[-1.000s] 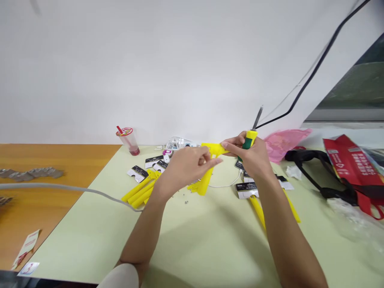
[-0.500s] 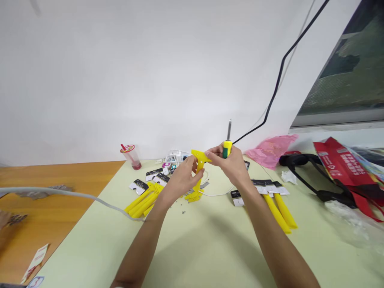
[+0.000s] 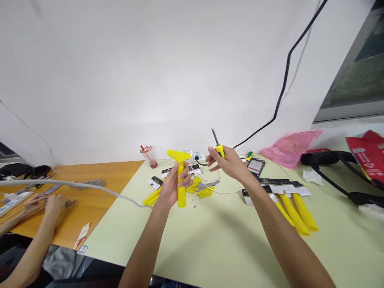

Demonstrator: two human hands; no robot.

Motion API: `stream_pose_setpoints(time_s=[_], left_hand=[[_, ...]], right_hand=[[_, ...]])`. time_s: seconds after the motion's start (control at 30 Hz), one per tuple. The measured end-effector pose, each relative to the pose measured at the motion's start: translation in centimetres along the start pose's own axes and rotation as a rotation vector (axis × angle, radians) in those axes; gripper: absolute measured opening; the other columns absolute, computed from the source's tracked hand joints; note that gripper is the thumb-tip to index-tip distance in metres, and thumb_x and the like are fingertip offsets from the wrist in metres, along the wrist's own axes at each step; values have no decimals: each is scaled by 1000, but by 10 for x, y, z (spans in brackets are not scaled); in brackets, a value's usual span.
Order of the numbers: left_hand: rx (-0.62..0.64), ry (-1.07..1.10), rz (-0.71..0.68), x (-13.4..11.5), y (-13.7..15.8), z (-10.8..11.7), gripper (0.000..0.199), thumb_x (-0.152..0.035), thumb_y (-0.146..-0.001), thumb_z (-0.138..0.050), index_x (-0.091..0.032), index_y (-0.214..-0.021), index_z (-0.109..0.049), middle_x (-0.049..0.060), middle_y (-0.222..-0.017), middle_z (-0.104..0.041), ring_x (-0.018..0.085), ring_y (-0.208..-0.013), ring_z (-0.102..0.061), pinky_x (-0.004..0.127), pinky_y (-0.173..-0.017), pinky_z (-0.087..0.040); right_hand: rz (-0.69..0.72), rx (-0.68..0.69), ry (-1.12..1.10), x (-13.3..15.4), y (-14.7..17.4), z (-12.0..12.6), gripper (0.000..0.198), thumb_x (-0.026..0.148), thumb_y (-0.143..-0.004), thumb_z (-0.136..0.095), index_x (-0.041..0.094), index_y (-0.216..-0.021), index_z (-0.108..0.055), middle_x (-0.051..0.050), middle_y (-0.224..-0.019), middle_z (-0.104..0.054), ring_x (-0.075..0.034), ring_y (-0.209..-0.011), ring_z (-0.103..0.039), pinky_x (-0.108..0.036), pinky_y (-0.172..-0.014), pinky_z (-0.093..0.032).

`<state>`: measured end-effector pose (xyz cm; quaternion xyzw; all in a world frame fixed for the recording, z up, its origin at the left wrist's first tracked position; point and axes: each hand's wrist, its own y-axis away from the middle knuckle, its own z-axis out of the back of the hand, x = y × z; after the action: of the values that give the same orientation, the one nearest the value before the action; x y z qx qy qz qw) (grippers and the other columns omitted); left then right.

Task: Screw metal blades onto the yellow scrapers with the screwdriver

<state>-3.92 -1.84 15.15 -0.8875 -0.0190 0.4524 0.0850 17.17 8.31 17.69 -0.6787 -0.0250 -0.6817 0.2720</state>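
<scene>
My left hand is closed around the handle of a yellow T-shaped scraper, held upright above the table with its wide head at the top. To the right, my right hand grips a yellow-and-green screwdriver, its metal shaft pointing up and slightly left, apart from the scraper. Loose yellow plastic pieces and a grey metal blade lie behind the scraper. Tiny screws are scattered in front of them.
Yellow handles with black-and-white cards lie at right; others lie at left. A drink cup, phone, pink bag and black headgear stand around. A grey cable crosses left, near a co-worker's hands.
My right hand has come away from the scraper, still holding the screwdriver. My left hand has turned the scraper upright and moved it left. The view has swung left, showing a co-worker.
</scene>
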Motion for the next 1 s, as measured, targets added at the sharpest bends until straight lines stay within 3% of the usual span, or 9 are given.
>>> stream_pose_setpoints(time_s=[0.1, 0.23, 0.43, 0.67, 0.8, 1.0], left_hand=[[43, 88, 50, -2, 7, 3, 29, -44, -108, -71, -15, -106, -70, -10, -67, -31, 6, -48, -20, 20, -53, -38], [42, 85, 72, 3, 9, 15, 33, -47, -111, -65, -15, -108, -71, -8, -64, -38, 6, -46, -27, 21, -52, -41], [-65, 68, 127, 30, -5, 66, 34, -46, -113, -63, -13, -116, -71, -5, -62, -52, 10, -48, -45, 23, -51, -42], [-325, 140, 199, 69, -12, 127, 40, -48, -109, -70, -13, -128, -67, -4, -69, -60, 10, -50, -50, 22, -48, -43], [-336, 206, 216, 77, -6, 133, 39, -47, -110, -69, -15, -131, -66, -7, -66, -56, 8, -45, -42, 20, -43, -35], [-269, 282, 231, 85, -2, 130, 38, -44, -109, -69, -13, -131, -68, -5, -66, -56, 9, -46, -43, 21, -45, -38]], right_hand=[[2, 97, 101, -5, 2, 3, 62, 83, -92, -75, 23, -82, -65, -9, -85, -80, -22, -69, -75, -36, -55, -70], [12, 190, 244, -14, 0, 4, 51, 70, -102, -71, 23, -86, -62, -8, -88, -81, -19, -70, -75, -28, -54, -64], [-89, 335, 464, -45, -12, 0, 37, 49, -110, -62, 21, -87, -63, -7, -90, -82, -13, -61, -67, -22, -48, -50], [-74, 476, 722, -119, -29, -7, 18, 30, -96, -70, 18, -85, -76, -5, -83, -78, -17, -70, -60, -26, -60, -39], [-142, 483, 793, -153, -33, -3, 8, 22, -86, -76, 18, -85, -82, -5, -86, -80, -18, -75, -63, -27, -65, -39], [-190, 474, 894, -174, -35, 7, 13, 23, -82, -81, 18, -94, -85, -10, -107, -84, -25, -95, -70, -29, -80, -47]])
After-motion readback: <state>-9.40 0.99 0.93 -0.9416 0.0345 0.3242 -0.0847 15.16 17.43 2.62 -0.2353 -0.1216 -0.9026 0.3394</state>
